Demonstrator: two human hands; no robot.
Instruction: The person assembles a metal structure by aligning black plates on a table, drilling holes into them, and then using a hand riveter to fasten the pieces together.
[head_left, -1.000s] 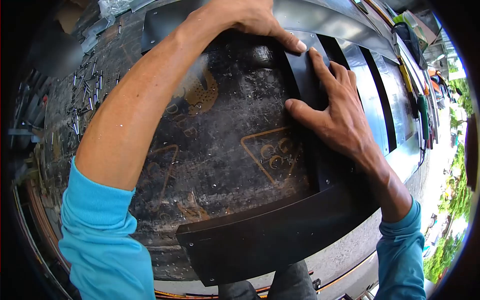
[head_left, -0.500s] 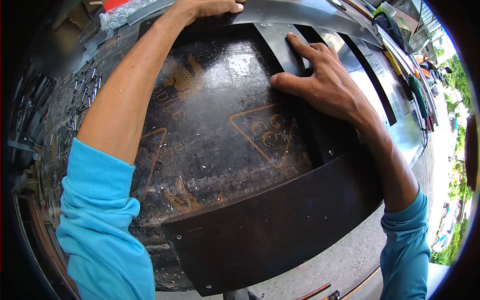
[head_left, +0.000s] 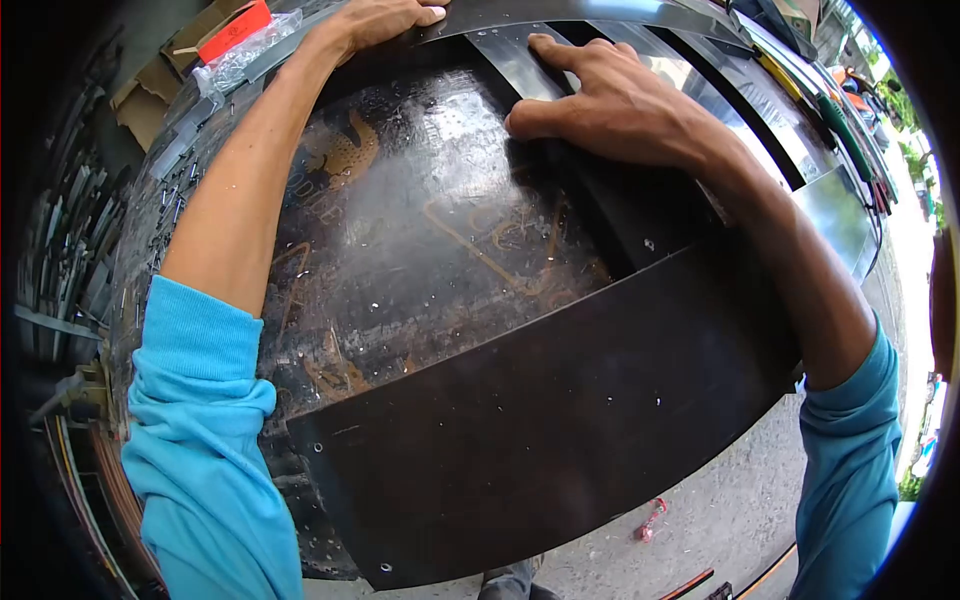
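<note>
A dark flat panel (head_left: 540,410) with small holes at its corners lies across the near side of the worn dark tabletop (head_left: 400,260). At the far side runs a long metal strip (head_left: 540,12), and my left hand (head_left: 385,22) has its fingers closed at that strip's left part. Metal crosspieces join the strip and the panel. My right hand (head_left: 610,100) rests on one crosspiece (head_left: 510,62), thumb and forefinger spread apart, palm down. Part of the crosspiece is hidden beneath the hand.
Screws or rivets (head_left: 178,190) lie scattered at the table's left edge. A red box (head_left: 234,30) and clear plastic sit at the upper left. Tools, one with a green handle (head_left: 845,135), lie at the right. Metal scraps (head_left: 75,220) stand far left.
The view has shifted, so the panel and strip appear further left and higher. Both hands stay in much the same places on the metal pieces.
</note>
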